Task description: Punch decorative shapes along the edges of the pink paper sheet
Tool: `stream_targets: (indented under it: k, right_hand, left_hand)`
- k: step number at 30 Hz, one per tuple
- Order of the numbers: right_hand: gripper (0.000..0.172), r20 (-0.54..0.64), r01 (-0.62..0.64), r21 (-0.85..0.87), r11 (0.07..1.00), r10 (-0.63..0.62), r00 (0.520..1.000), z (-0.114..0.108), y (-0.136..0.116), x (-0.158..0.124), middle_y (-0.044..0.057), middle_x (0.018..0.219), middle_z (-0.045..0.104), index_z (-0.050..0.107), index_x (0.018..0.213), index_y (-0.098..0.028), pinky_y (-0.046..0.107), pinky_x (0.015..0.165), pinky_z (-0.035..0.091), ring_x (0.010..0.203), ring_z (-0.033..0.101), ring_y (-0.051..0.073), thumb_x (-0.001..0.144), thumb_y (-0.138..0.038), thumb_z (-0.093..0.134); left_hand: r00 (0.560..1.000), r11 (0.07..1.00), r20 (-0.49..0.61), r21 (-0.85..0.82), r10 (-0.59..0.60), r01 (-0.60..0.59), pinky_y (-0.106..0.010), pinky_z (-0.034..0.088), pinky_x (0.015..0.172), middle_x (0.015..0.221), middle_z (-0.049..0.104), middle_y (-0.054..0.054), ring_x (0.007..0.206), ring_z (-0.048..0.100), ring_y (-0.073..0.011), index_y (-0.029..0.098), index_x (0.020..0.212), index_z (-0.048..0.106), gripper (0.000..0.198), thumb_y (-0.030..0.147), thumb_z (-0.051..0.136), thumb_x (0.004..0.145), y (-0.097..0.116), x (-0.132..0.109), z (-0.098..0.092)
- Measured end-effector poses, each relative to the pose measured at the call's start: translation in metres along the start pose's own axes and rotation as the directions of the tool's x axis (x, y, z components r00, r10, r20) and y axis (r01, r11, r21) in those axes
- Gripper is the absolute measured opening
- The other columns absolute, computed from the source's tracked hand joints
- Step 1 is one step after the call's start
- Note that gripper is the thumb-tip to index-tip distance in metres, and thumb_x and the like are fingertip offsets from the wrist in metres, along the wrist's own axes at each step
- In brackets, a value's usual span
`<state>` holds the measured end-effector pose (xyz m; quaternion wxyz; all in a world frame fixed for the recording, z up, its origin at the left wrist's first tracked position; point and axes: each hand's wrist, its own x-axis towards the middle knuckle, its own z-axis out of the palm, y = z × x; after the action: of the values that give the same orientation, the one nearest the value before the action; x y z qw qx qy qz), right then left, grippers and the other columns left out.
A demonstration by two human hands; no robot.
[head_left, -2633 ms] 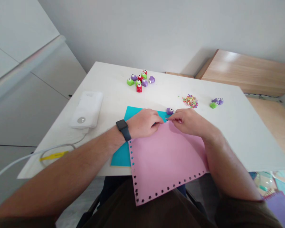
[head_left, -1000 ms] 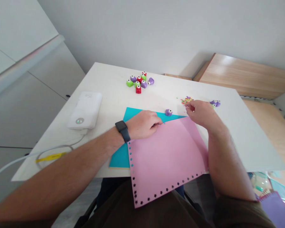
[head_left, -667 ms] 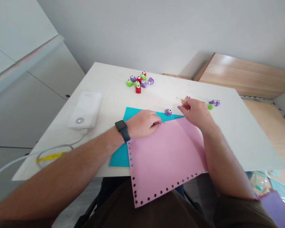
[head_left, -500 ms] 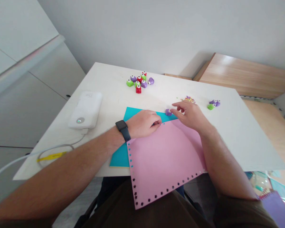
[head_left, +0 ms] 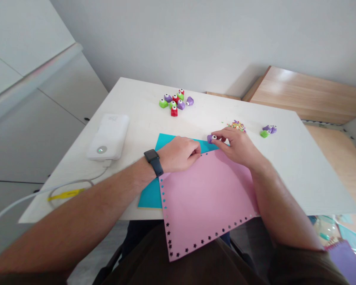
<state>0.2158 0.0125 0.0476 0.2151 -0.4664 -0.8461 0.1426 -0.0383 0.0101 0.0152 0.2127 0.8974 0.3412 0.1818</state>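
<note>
A pink sheet of paper (head_left: pixel 207 194) has star-shaped holes along its left and lower edges and a few at its top edge. It overlaps a turquoise sheet (head_left: pixel 150 194) and hangs over the table's front edge. My left hand (head_left: pixel 180 152), wearing a dark watch (head_left: pixel 152 156), is closed at the pink sheet's top edge, fingertips mostly hidden. Just beyond that edge, my right hand (head_left: pixel 237 144) has thumb and forefinger around a small purple craft punch (head_left: pixel 210 139) with a white top. The punch stands by the turquoise sheet's far edge.
Several red, green and purple punches (head_left: pixel 174 111) cluster at the back; three more (head_left: pixel 265 133) sit at the right. Behind my right hand lies a heap of coloured paper bits (head_left: pixel 237 125). A white power bank (head_left: pixel 109 136) with a cable (head_left: pixel 99 177) occupies the left side.
My right thumb and forefinger have closed around the purple punch, which has turned so its white top shows. My left hand and the pink sheet have hardly moved.
</note>
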Motion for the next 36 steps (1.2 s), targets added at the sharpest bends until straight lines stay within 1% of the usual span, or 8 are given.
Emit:
stream_targets:
  k: [3, 6, 11, 14, 22, 25, 30, 36]
  right_hand:
    - [0.025, -0.034, 0.027, 0.020, 0.999, -0.026, 0.999, -0.004, -0.006, -0.001, 0.007, 0.104, 0.080, 0.081, 0.117, -0.023, 0.037, 0.090, 0.053, 0.094, 0.071, 0.022, 0.104, -0.037, 0.064]
    - [0.024, -0.027, 0.058, 0.039, 0.998, -0.056, 0.998, -0.006, -0.007, -0.003, 0.006, 0.106, 0.081, 0.080, 0.118, -0.024, 0.037, 0.088, 0.054, 0.096, 0.072, 0.022, 0.104, -0.036, 0.065]
    - [0.023, -0.019, 0.150, 0.030, 0.988, -0.150, 0.989, -0.005, -0.003, -0.004, 0.008, 0.100, 0.080, 0.080, 0.117, -0.022, 0.038, 0.083, 0.055, 0.090, 0.072, 0.023, 0.103, -0.034, 0.068]
    - [0.022, -0.021, 0.174, 0.023, 0.984, -0.174, 0.985, -0.004, -0.004, -0.004, 0.009, 0.100, 0.080, 0.080, 0.118, -0.022, 0.040, 0.083, 0.055, 0.090, 0.072, 0.024, 0.102, -0.031, 0.069]
    - [0.022, -0.013, 0.154, 0.014, 0.988, -0.154, 0.988, 0.007, -0.007, -0.004, 0.009, 0.105, 0.081, 0.080, 0.120, -0.022, 0.040, 0.088, 0.057, 0.095, 0.073, 0.025, 0.102, -0.030, 0.069]
    - [0.022, -0.029, 0.125, 0.003, 0.992, -0.125, 0.992, 0.011, -0.006, -0.004, 0.010, 0.107, 0.081, 0.080, 0.119, -0.021, 0.041, 0.091, 0.057, 0.098, 0.074, 0.026, 0.102, -0.029, 0.069]
    - [0.023, -0.033, 0.131, 0.006, 0.991, -0.131, 0.991, 0.016, -0.003, -0.004, 0.011, 0.110, 0.081, 0.080, 0.120, -0.021, 0.043, 0.094, 0.057, 0.101, 0.075, 0.027, 0.102, -0.029, 0.069]
    - [0.023, -0.020, 0.131, 0.013, 0.991, -0.131, 0.991, 0.016, -0.002, -0.003, 0.011, 0.110, 0.082, 0.080, 0.120, -0.022, 0.043, 0.091, 0.057, 0.098, 0.075, 0.027, 0.102, -0.031, 0.069]
  left_hand:
    - [0.999, 0.999, 0.010, -0.034, -0.031, 0.031, -0.032, 0.050, 0.077, 0.090, 0.080, -0.003, 0.083, 0.073, -0.0195, 0.020, 0.093, 0.075, 0.014, 0.019, 0.062, 0.097, 0.001, 0.000, -0.001]
    - [0.999, 0.998, 0.013, -0.052, -0.042, 0.043, -0.032, 0.049, 0.076, 0.092, 0.080, -0.003, 0.083, 0.072, -0.0188, 0.020, 0.094, 0.075, 0.014, 0.020, 0.062, 0.098, 0.001, -0.001, -0.001]
    - [0.998, 0.996, 0.023, -0.065, -0.057, 0.059, -0.031, 0.048, 0.079, 0.094, 0.080, -0.002, 0.085, 0.072, -0.0183, 0.020, 0.095, 0.075, 0.015, 0.020, 0.061, 0.098, 0.000, 0.000, -0.003]
    - [0.996, 0.995, 0.027, -0.052, -0.084, 0.085, -0.030, 0.047, 0.076, 0.093, 0.080, -0.002, 0.082, 0.071, -0.0179, 0.020, 0.094, 0.075, 0.015, 0.020, 0.061, 0.097, -0.002, 0.000, -0.007]
    - [0.987, 0.989, 0.064, -0.009, -0.148, 0.149, -0.029, 0.046, 0.071, 0.092, 0.080, -0.003, 0.080, 0.071, -0.0176, 0.020, 0.095, 0.077, 0.017, 0.022, 0.060, 0.095, -0.007, -0.001, -0.014]
    - [0.986, 0.989, 0.068, -0.009, -0.149, 0.150, -0.029, 0.046, 0.072, 0.092, 0.080, -0.002, 0.081, 0.071, -0.0175, 0.021, 0.094, 0.077, 0.018, 0.021, 0.060, 0.094, -0.007, -0.001, -0.014]
    - [0.990, 0.991, 0.050, -0.005, -0.134, 0.134, -0.029, 0.046, 0.073, 0.092, 0.080, -0.002, 0.081, 0.071, -0.0176, 0.020, 0.094, 0.077, 0.018, 0.022, 0.059, 0.096, -0.007, 0.000, -0.013]
    - [0.990, 0.991, 0.037, 0.020, -0.136, 0.135, -0.031, 0.046, 0.073, 0.092, 0.080, -0.003, 0.082, 0.071, -0.0190, 0.020, 0.095, 0.077, 0.018, 0.023, 0.059, 0.096, -0.007, 0.000, -0.013]
